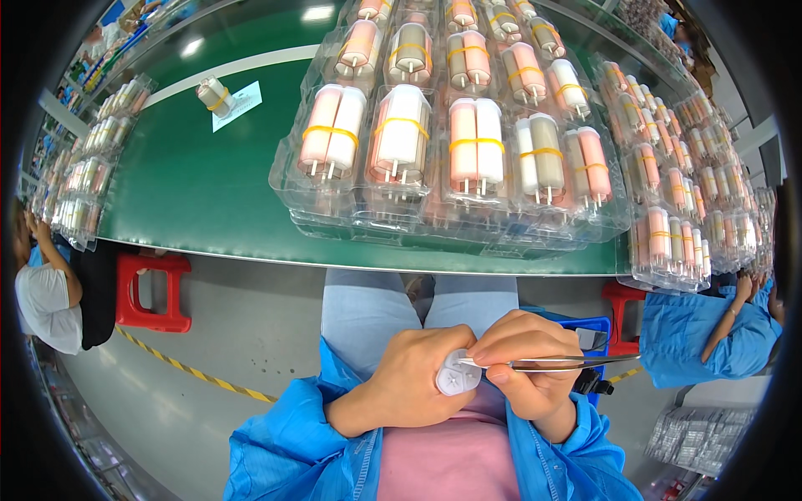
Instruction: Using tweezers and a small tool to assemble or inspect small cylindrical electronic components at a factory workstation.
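My left hand (405, 382) is wrapped round a small whitish plastic piece (458, 376) in front of my chest. The piece's round end, with small cross-shaped marks, faces up; its rest is hidden in the hand. In my right hand (528, 361) is a pair of metal tweezers (585, 363), pinched between thumb and fingers. Their tips reach the upper edge of the round end, and whether they grip anything there is too small to tell. Both hands are held close together above my lap, short of the table edge.
On the green table (184, 184) stand stacked clear plastic trays (288, 179) of rubber-banded pink, white and grey tubes (332, 129). One banded bundle (215, 96) sits by a pale card (238, 106). Red stools (154, 292), a blue crate (603, 326) and co-workers (697, 338) are at the sides.
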{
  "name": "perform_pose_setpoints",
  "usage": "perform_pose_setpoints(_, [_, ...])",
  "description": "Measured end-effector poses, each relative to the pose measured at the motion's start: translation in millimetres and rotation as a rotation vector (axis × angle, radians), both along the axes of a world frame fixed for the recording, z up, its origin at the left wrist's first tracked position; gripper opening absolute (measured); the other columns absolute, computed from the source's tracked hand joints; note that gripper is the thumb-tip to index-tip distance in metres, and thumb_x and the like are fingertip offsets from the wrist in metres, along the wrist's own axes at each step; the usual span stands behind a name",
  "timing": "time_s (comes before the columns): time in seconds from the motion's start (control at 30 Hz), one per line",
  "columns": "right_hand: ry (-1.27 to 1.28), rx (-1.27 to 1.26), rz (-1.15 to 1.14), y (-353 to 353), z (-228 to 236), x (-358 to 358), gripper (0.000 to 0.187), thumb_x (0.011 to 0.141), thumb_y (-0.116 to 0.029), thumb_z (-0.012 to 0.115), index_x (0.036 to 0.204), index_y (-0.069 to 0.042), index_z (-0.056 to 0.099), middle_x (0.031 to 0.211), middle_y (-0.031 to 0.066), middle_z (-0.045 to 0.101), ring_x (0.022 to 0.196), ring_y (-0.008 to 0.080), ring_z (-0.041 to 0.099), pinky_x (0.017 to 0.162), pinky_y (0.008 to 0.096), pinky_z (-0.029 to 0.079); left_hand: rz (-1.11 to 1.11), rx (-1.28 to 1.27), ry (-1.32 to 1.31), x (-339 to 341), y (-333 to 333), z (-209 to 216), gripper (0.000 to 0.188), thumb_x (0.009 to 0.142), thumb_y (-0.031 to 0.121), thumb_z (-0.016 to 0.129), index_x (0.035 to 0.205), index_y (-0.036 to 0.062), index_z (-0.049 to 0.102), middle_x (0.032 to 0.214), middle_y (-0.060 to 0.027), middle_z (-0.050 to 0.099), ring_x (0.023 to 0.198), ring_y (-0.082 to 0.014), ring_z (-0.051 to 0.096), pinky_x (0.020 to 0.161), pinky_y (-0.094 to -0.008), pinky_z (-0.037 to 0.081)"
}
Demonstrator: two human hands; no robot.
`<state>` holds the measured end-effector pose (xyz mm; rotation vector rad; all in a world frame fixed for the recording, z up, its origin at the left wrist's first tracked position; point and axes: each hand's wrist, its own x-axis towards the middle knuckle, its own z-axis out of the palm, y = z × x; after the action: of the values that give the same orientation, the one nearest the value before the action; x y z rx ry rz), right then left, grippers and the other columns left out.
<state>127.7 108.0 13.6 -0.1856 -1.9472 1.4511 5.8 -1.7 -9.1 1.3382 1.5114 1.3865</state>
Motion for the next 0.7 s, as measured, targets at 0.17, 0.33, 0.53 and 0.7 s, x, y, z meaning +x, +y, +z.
perform_pose_setpoints(0.17, [0.004, 0.02, 0.006, 1.4, -0.8, -0.1, 0.01, 0.07, -0.001, 0.071, 0.079, 0.001, 0.067, 0.075, 0.0127, 0.066, 0.062, 0.0225, 0.062, 0.055, 0.0288, 0.049, -0.005, -0.006, 0.0, 0.7, -0.4, -1.0, 0.02, 0.066, 0.008, 0.068, 0.082, 0.0043, 0.056, 0.066, -0.013, 0.058, 0.059, -0.0341, 0.059, 0.05, -0.0396, 0.044])
perform_pose_setpoints(0.33, [0.0, 0.013, -0.002, 0.4, -0.9, 0.2, 0.009, 0.071, -0.001, 0.071, 0.078, 0.001, 0.067, 0.075, 0.0123, 0.066, 0.062, 0.0226, 0.062, 0.055, 0.0291, 0.049, -0.014, -0.029, 0.008, 0.4, -0.4, 0.1, 0.02, 0.067, 0.008, 0.067, 0.083, 0.0044, 0.056, 0.066, -0.0131, 0.059, 0.06, -0.0347, 0.059, 0.051, -0.0406, 0.044])
perform_pose_setpoints(0.53, [-0.041, 0.111, 0.02, 1.8, 0.1, -0.6, 0.01, 0.071, -0.001, 0.071, 0.079, 0.0, 0.066, 0.074, 0.0122, 0.065, 0.061, 0.0241, 0.06, 0.055, 0.0299, 0.048, -0.017, -0.055, 0.012, 2.2, -1.0, -1.2, 0.02, 0.067, 0.009, 0.067, 0.084, 0.0046, 0.056, 0.069, -0.014, 0.06, 0.062, -0.0357, 0.06, 0.052, -0.0419, 0.045])
perform_pose_setpoints(0.7, [-0.063, 0.125, 0.011, 0.8, 2.6, 0.1, 0.011, 0.07, -0.001, 0.071, 0.08, 0.0, 0.066, 0.074, 0.0119, 0.064, 0.062, 0.0241, 0.06, 0.055, 0.0303, 0.048, -0.015, -0.053, 0.014, 3.4, -0.6, -2.1, 0.02, 0.068, 0.01, 0.068, 0.084, 0.0046, 0.056, 0.07, -0.0142, 0.061, 0.064, -0.036, 0.06, 0.053, -0.0422, 0.046])
